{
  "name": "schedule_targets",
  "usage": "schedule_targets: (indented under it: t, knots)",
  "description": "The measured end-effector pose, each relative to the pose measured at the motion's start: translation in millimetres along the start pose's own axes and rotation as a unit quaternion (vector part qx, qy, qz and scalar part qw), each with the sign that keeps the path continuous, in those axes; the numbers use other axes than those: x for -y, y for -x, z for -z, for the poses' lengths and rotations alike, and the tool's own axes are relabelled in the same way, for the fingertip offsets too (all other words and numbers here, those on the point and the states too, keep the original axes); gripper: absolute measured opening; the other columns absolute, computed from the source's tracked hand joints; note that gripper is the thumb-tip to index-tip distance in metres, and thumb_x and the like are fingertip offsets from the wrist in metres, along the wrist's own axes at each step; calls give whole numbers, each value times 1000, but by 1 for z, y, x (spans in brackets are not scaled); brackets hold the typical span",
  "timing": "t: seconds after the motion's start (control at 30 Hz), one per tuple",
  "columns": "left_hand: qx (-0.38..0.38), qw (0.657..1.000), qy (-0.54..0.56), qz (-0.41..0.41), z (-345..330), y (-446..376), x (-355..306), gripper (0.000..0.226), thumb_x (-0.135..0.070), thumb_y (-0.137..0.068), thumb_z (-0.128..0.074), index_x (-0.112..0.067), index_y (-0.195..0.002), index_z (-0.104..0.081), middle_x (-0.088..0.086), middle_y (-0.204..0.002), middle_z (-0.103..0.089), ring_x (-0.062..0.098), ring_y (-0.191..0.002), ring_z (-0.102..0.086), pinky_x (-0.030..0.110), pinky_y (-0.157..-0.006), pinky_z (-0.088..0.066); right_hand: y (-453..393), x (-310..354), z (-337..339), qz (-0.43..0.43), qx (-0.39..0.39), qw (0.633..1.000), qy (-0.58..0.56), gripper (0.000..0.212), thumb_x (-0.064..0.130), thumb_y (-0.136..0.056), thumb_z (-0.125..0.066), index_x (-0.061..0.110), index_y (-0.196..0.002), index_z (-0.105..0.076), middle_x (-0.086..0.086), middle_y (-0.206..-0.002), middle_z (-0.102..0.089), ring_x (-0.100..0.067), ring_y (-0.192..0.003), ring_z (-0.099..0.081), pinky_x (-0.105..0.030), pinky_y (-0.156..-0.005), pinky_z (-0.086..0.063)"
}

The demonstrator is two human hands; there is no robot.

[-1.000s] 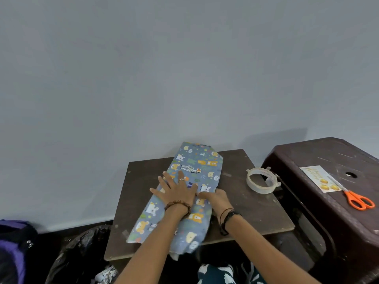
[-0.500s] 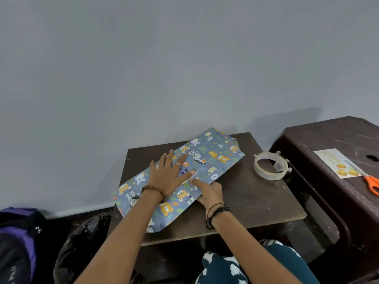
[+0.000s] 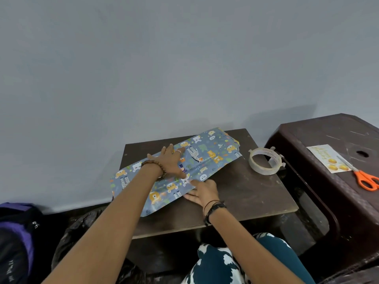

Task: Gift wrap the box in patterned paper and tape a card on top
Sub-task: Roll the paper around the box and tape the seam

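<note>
Parcel [image 3: 207,158], frame centre: light, crease-prone paper; we press it flat with left hand [image 3: 171,160] and right hand [image 3: 202,191], fingers straight.

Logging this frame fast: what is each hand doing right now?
Left hand: open, pressing flat on the paper.
Right hand: open, fingers on the paper's near edge.

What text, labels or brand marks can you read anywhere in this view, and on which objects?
Nothing reads cleanly.
Pale rectangular card on the dark brown plastic stool: gold script, too blurred.
Clear tape roll: red print on its inner core, too small.
Dark backpack: white lettering, unreadable.
Blue animal-patterned wrapping paper: pictures only.
</note>
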State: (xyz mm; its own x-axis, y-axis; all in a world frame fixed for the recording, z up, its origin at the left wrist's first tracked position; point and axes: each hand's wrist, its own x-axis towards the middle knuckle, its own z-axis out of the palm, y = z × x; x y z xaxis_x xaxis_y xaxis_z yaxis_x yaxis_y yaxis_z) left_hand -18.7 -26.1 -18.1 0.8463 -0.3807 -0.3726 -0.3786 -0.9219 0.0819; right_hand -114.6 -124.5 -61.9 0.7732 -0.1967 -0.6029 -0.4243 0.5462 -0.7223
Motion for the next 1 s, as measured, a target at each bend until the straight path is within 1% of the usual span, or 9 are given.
schedule_targets:
  t: [0.23, 0.33, 0.43, 0.5, 0.6, 0.73, 0.83, 0.9, 1.0]
  knots:
    - [6, 1000, -22, 0, 4, -2, 8, 101, -57, -74, -66, -45, -144, 6, 9, -156, 7, 31, -144, 0, 64, -105, -16, 3, 18, 22, -3, -19, 999, -45, 32, 4, -94, -52, -13, -121, -49, -34, -125, -51, -42, -117, -52, -45, -96, -44]
    - [-27, 1000, 2, 4, 4, 2, 6, 99, -56, -71, -68, -48, -144, -1, 9, -156, -4, 29, -143, -8, 60, -106, -20, 5, 18, 17, 16, -24, 997, -74, 35, 16, -94, -54, -6, -122, -51, -29, -127, -52, -40, -115, -53, -40, -89, -47]
    - [-44, 998, 44, 25, -4, 1, 4, 101, -60, -64, -69, -49, -143, -8, 8, -150, -20, 31, -138, -21, 56, -106, -27, 5, 16, 11, 37, -16, 998, -54, 53, 31, -85, -66, 4, -128, -50, -21, -130, -52, -35, -114, -56, -37, -80, -52]
    - [-43, 987, 151, 21, -2, 6, 0, 109, -66, -48, -69, -48, -142, -16, 5, -144, -33, 28, -131, -35, 49, -104, -36, 9, 18, 10, 40, 23, 999, -24, 56, 34, -81, -69, 12, -129, -50, -13, -124, -58, -30, -109, -59, -38, -76, -54]
    - [-24, 917, 397, -23, 12, 12, -10, 114, -58, -42, -74, -33, -143, -28, -4, -139, -43, 19, -125, -46, 37, -103, -41, 20, 30, 7, 67, 81, 994, 1, 52, 43, -79, -67, 18, -123, -57, -6, -115, -65, -25, -104, -63, -43, -83, -54]
    - [4, 827, 559, -52, 32, 17, -26, 100, -47, -49, -80, -27, -137, -39, 2, -121, -63, 24, -101, -64, 46, -96, -48, 39, 66, -3, 123, 151, 978, -78, 47, 50, -91, -45, 12, -110, -63, -14, -113, -65, -30, -102, -60, -47, -99, -44]
    - [11, 770, 635, -56, 38, 28, -37, 67, -37, -65, -69, -16, -127, -51, 7, -102, -68, 20, -81, -66, 33, -80, -54, 45, 82, -4, 132, 144, 978, -65, 57, 50, -96, -33, 5, -121, -56, -16, -103, -58, -35, -110, -55, -38, -84, -46]
    - [36, 746, 664, -28, 33, 33, -42, 38, -42, -79, -61, -12, -103, -63, 7, -81, -69, 18, -67, -65, 28, -67, -52, 47, 83, -1, 123, 135, 983, -25, 63, 55, -94, -33, 6, -125, -56, -21, -109, -60, -36, -112, -56, -36, -76, -49]
    - [29, 698, 715, -4, 23, 29, -45, 45, -46, -94, -38, -11, -87, -65, 8, -72, -67, 19, -66, -63, 28, -65, -49, 47, 79, 9, 111, 138, 981, 74, 54, 57, -93, -35, 14, -111, -62, -10, -103, -66, -25, -92, -63, -31, -71, -51]
